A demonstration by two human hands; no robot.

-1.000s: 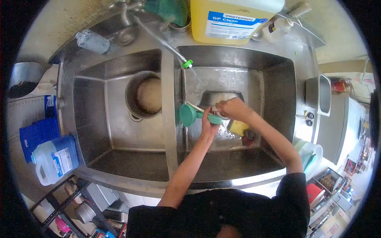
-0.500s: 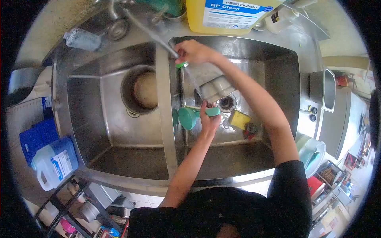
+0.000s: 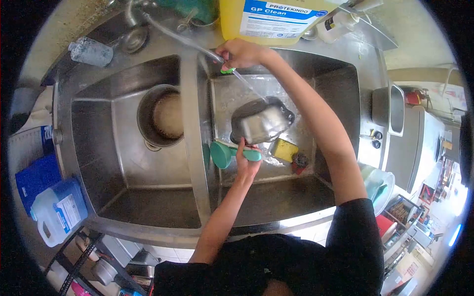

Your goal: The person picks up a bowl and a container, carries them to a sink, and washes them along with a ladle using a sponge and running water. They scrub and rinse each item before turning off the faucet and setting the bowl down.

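The steel bowl (image 3: 260, 122) has tipped bottom-up, hiding the left hand's (image 3: 245, 160) grip; right hand (image 3: 240, 53) clasps the faucet spout (image 3: 197, 48).

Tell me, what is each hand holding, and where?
Left hand: steel bowl by its near rim, with a green scoop. Right hand: faucet spout at its tip.

This looks like the wash-up corner of a commercial kitchen: a double stainless-steel sink (image 3: 192, 148) with a hose tap (image 3: 173, 34), a big yellow cleaner jug (image 3: 269, 19) at the far edge, a blue-capped chemical jug (image 3: 57, 209) on the left, and steel containers (image 3: 387, 108) on the right.
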